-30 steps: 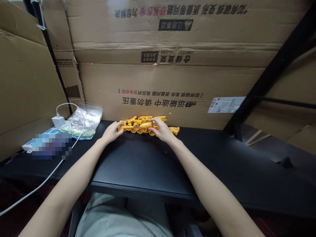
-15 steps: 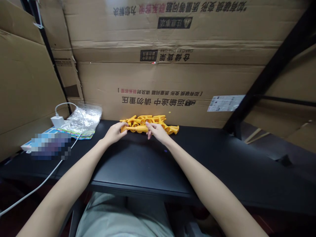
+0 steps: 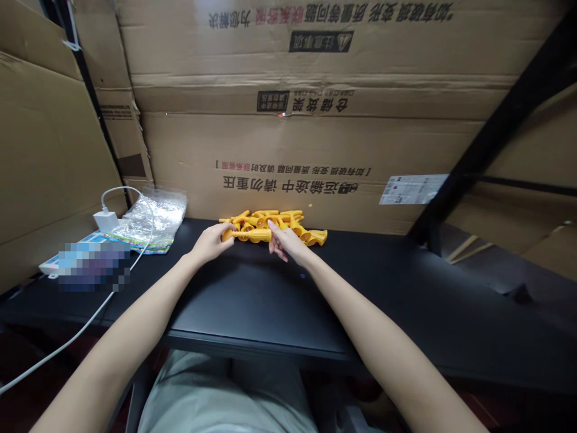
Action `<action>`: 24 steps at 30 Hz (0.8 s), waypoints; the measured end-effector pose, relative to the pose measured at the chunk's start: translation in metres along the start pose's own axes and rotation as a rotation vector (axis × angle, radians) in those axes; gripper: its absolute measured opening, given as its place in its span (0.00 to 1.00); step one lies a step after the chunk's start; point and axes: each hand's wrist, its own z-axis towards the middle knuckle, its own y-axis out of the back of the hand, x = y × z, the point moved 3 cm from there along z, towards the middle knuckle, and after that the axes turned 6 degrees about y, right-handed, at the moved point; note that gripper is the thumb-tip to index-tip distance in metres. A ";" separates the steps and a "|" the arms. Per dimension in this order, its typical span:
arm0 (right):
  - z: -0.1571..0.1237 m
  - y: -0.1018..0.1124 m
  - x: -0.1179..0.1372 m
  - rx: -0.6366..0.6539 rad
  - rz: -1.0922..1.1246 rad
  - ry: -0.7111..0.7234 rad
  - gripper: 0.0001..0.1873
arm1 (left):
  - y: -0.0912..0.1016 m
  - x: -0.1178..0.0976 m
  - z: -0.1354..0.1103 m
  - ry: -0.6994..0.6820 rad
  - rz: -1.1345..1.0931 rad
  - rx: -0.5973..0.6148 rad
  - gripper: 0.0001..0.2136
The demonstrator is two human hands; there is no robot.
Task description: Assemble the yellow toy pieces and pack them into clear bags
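A yellow plastic piece [image 3: 255,235], with a narrow left part and a thicker right part, lies level between my hands, a little above the black tabletop. My left hand [image 3: 210,243] is closed around its left end, thumb and fingers pinched on it. My right hand [image 3: 288,243] is closed at the thicker right end, its thumb on top and the lower fingers partly curled beneath. Directly behind is a pile of similar yellow plastic pieces [image 3: 295,218], some with round cup-like or flared ends. The held piece covers part of that pile.
A cardboard panel [image 3: 270,138] with printing stands along the black table's [image 3: 252,300] back edge. At left are clear plastic packaging [image 3: 155,210], a white charger [image 3: 106,221] and its cable [image 3: 88,325]. A black metal post [image 3: 487,132] rises at right.
My right thumb and fingers have shifted slightly right and down along the held piece, showing more of its thick end. My left hand keeps its hold almost in place.
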 end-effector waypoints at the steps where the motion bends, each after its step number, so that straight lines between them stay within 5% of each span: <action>1: 0.001 0.001 -0.001 -0.012 0.002 -0.016 0.36 | 0.000 0.000 0.000 0.013 0.000 0.000 0.11; 6: 0.000 0.005 0.005 0.020 0.130 0.106 0.22 | 0.001 0.005 0.001 0.055 0.024 -0.017 0.10; 9: -0.002 0.003 0.008 0.019 0.119 0.155 0.22 | 0.001 0.006 0.001 0.024 0.039 -0.038 0.11; 18: -0.003 -0.003 0.010 -0.116 0.053 -0.025 0.30 | 0.001 -0.003 0.000 0.016 0.004 -0.061 0.10; 21: -0.002 0.000 0.009 -0.058 0.108 0.036 0.21 | 0.002 -0.001 0.001 0.057 -0.001 -0.051 0.09; 24: 0.000 0.002 0.007 -0.039 0.135 0.132 0.26 | 0.003 0.000 0.002 0.070 -0.024 -0.049 0.09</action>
